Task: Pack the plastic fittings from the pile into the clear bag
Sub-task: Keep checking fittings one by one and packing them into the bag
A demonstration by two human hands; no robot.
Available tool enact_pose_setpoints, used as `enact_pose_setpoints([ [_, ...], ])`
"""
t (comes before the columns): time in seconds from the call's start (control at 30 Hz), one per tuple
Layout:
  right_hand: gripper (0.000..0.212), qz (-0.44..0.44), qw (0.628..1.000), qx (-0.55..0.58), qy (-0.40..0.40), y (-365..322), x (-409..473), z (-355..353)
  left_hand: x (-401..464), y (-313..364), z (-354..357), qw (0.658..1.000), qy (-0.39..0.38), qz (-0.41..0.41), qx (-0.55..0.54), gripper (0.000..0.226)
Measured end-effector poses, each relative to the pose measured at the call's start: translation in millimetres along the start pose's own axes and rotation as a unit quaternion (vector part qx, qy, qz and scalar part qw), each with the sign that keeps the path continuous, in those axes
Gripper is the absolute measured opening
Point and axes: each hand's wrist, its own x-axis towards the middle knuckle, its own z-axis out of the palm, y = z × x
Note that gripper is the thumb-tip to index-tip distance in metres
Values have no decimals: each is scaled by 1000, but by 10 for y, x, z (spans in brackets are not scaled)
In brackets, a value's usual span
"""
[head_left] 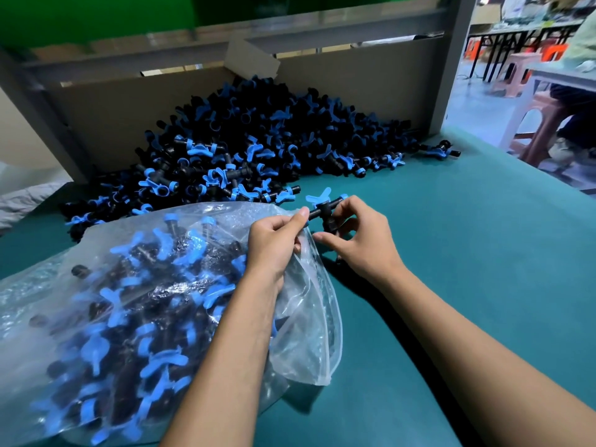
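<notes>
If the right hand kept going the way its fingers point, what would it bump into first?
Probably the left hand at the clear bag mouth; the right hand points left, already holding a fitting between them. Depth is unclear.

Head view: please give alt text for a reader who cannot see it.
Both hands, left hand and right hand, hold one black-and-blue fitting at the mouth of a part-filled clear bag. A pile of fittings lies behind on the green table.
</notes>
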Motion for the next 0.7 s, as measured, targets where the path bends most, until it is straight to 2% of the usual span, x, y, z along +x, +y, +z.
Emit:
enact_pose_setpoints([
  [0.1,29,31,999,33,25,56,14,-4,-29,10,12,999,-40,6,-9,39],
  [0.17,16,101,983,155,21,77,36,-8,-42,24,20,998,-44,12,-33,40],
  [0.23,11,178,922,343,3,73,68,-41,-31,33,13,999,-26,21,-41,29],
  [0.3,20,235,846,478,-16,71,93,-105,-30,41,1,999,-14,27,-37,13],
  [0.37,24,268,788,554,-19,93,114,-159,-39,47,-11,998,-17,25,-50,20],
  [0.43,26,286,751,596,-18,115,127,-177,-47,80,-26,998,-13,23,-64,25],
  [0.5,23,286,750,595,-30,136,127,-186,-51,132,-37,996,-1,28,-81,24],
  [0.57,17,260,789,553,-65,168,119,-204,-55,195,-43,994,19,45,-93,22],
  [0.7,24,179,875,421,-160,182,88,-202,-77,334,-38,989,38,111,-91,21],
])
